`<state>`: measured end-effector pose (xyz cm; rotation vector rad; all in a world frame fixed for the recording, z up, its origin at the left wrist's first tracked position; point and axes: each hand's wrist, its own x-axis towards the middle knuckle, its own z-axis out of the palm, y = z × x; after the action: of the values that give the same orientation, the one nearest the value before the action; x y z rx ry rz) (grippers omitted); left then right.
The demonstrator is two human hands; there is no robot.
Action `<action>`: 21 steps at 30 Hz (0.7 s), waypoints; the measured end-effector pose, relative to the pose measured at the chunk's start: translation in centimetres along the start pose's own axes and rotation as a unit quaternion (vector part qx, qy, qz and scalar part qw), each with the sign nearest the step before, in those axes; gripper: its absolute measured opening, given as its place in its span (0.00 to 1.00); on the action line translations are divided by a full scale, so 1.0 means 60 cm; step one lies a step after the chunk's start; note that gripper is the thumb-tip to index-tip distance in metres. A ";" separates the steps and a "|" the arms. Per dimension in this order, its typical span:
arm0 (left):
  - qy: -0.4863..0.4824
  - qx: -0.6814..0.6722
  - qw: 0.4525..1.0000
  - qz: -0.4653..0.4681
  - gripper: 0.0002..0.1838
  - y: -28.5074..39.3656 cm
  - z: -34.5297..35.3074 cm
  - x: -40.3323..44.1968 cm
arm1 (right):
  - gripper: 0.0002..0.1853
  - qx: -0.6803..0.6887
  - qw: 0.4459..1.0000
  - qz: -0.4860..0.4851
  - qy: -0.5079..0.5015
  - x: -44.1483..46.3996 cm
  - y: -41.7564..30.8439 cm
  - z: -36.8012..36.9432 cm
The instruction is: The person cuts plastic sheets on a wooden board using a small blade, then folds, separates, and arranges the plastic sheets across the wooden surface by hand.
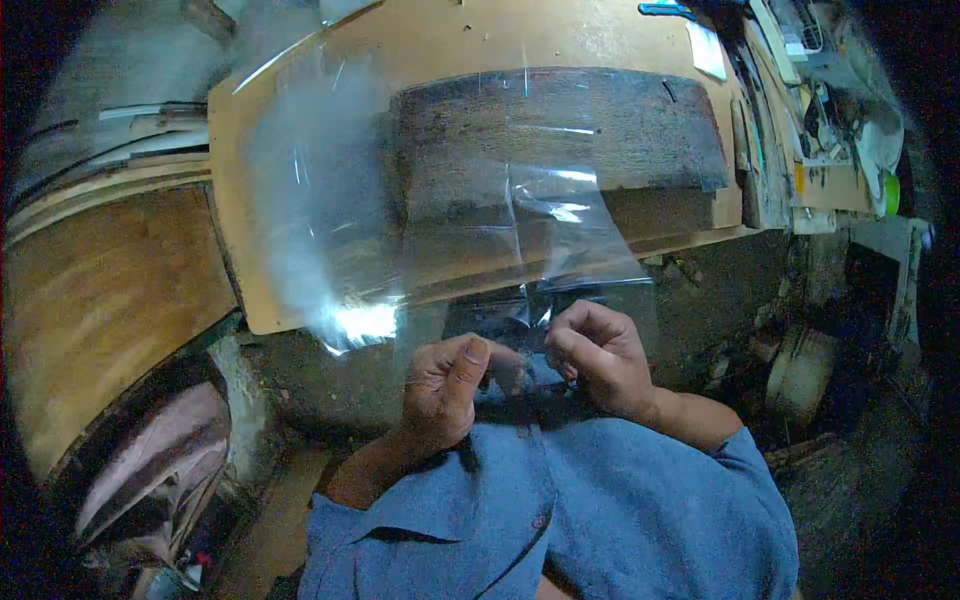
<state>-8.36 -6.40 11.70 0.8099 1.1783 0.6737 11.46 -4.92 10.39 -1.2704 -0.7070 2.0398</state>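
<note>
A clear, creased plastic sheet (575,240) stretches from my hands out over the table, with bright glare on its folds. My right hand (610,365) pinches its near edge between thumb and curled fingers. Beside it, in front of my shirt, my left hand (440,392) is closed on the same plastic with the thumb up; its fingertips are partly hidden. More clear film (330,220) spreads to the left and shines white near the table edge. Under the plastic lies a dark, worn, board-like mat (650,125).
The light wooden table (560,35) has its front edge just beyond my hands. A blue-handled tool (665,10) lies at its far right. Strips and clutter (825,130) crowd the right side. A brown panel (120,290) stands at left, above a crumpled pinkish sheet (165,455).
</note>
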 end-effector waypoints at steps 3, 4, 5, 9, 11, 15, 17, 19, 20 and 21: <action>0.012 -0.021 1.000 -0.005 0.25 0.001 0.002 -0.004 | 0.05 0.012 1.000 -0.009 0.026 -0.002 -0.006 0.010; 0.011 -0.025 1.000 -0.010 0.26 0.004 0.004 -0.006 | 0.05 0.011 1.000 -0.010 0.026 -0.004 -0.005 0.010; 0.011 -0.028 0.999 -0.015 0.27 0.006 0.005 -0.006 | 0.06 0.030 0.999 -0.011 0.030 -0.006 -0.003 0.011; -0.015 -0.018 0.999 -0.045 0.29 0.000 0.001 -0.003 | 0.06 0.050 0.998 -0.002 0.032 -0.005 -0.003 0.008; 0.000 -0.134 0.991 -0.017 0.29 -0.011 0.012 0.002 | 0.07 0.056 0.998 0.009 0.018 -0.005 0.000 -0.005; -0.035 -0.226 0.973 -0.041 0.29 0.004 0.016 0.007 | 0.08 0.046 0.999 0.014 0.025 -0.004 0.001 -0.009; -0.044 -0.316 0.945 -0.072 0.29 0.003 0.017 0.008 | 0.09 0.059 0.998 0.016 0.035 -0.006 -0.003 -0.010; -0.053 -0.337 0.937 -0.077 0.30 0.004 0.016 0.010 | 0.09 0.072 0.996 0.018 0.045 -0.006 -0.003 -0.015; -0.060 -0.358 0.929 -0.080 0.30 0.006 0.016 0.011 | 0.10 0.082 0.996 0.015 0.037 -0.007 -0.003 -0.022; -0.059 -0.357 0.929 -0.083 0.30 0.008 0.018 0.011 | 0.11 0.092 0.995 0.013 0.030 -0.008 -0.002 -0.029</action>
<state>-7.20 -5.82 11.93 0.1295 0.7866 0.8253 13.22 -4.97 10.08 -1.2348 -0.4659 2.0273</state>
